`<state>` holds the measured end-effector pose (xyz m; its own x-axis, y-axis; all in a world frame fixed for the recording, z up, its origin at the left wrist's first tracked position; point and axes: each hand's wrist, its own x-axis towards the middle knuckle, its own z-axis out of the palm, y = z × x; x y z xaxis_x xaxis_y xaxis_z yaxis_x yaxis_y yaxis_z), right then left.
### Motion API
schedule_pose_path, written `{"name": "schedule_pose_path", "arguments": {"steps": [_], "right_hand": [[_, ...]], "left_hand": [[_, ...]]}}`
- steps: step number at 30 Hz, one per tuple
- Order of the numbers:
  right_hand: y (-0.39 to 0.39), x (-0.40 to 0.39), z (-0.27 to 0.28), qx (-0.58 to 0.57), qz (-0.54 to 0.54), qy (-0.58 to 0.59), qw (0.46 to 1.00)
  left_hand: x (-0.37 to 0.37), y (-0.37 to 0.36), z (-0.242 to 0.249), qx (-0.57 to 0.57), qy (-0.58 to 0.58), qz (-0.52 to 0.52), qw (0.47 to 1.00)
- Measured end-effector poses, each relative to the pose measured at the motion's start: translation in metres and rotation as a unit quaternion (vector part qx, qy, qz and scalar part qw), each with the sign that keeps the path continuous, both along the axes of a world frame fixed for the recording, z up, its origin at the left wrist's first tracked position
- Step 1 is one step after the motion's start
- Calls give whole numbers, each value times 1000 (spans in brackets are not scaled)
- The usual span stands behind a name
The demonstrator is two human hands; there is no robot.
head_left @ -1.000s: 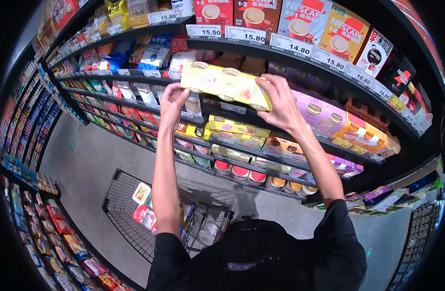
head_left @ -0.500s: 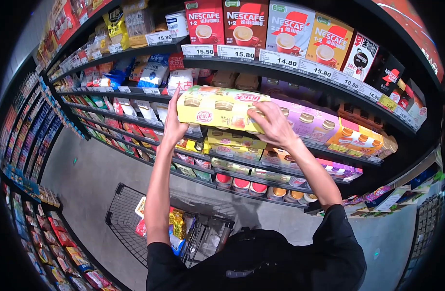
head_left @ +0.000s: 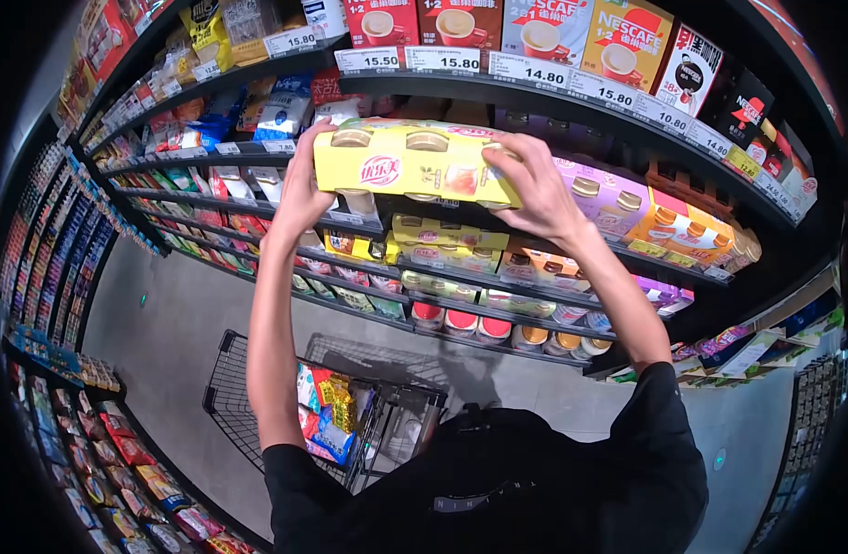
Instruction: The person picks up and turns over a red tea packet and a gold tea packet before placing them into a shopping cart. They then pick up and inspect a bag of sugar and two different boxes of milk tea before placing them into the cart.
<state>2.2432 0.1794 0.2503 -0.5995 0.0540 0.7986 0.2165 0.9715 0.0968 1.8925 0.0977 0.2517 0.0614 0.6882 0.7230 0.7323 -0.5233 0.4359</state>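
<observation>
A long yellow multipack of cups point(head_left: 414, 166) is held up in front of the shelves, its long side facing me. My left hand point(head_left: 304, 189) grips its left end, and my right hand point(head_left: 539, 189) is wrapped round its right end. Just right of my right hand, purple cup packs point(head_left: 604, 198) and an orange pack point(head_left: 682, 231) stand on the shelf. More yellow packs point(head_left: 447, 245) sit one shelf below the held pack.
Coffee boxes point(head_left: 627, 42) line the shelf above, over a price-tag rail point(head_left: 544, 72). Bagged goods point(head_left: 285, 106) are on the left shelves. A black wire cart point(head_left: 225, 392) with colourful bags point(head_left: 336, 415) stands on the floor below. Other shelves point(head_left: 50, 240) rise at the far left.
The yellow pack and both hands have moved slightly up and left in view, and the pack's front now faces me more squarely. The cart's bags show more clearly.
</observation>
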Motion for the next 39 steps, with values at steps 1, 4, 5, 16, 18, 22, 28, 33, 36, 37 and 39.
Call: {"name": "schedule_pose_path", "arguments": {"steps": [1,4,5,16,18,22,28,33,36,37,39], "right_hand": [[-3,1,5,-12,7,1,1000],[-7,2,19,-50,9,-18,999],[-9,1,28,-49,2,-18,999],[-5,11,56,-405,77,-61,909],[-7,11,44,-451,92,-38,887],[-25,10,4,-564,87,45,820],[-52,6,-79,-703,89,207,674],[-80,21,-119,-768,127,280,562],[-88,32,-144,-784,156,306,517],[-91,34,-146,-785,143,312,516],[-95,38,-147,-788,136,306,517]], "left_hand": [[1,-3,4,-27,-17,-10,999],[4,-20,22,-89,-47,-31,994],[7,-23,25,-120,-47,-37,991],[-6,-32,-30,-242,-403,-172,866],[-2,-30,-57,-242,-444,-185,843],[21,-47,-112,-256,-550,-141,783],[61,-69,-155,-265,-635,-65,723],[65,-74,-179,-286,-640,-93,707],[73,-80,-181,-291,-617,-80,727],[80,-82,-176,-289,-613,-73,731],[90,-86,-169,-290,-610,-73,734]]}}
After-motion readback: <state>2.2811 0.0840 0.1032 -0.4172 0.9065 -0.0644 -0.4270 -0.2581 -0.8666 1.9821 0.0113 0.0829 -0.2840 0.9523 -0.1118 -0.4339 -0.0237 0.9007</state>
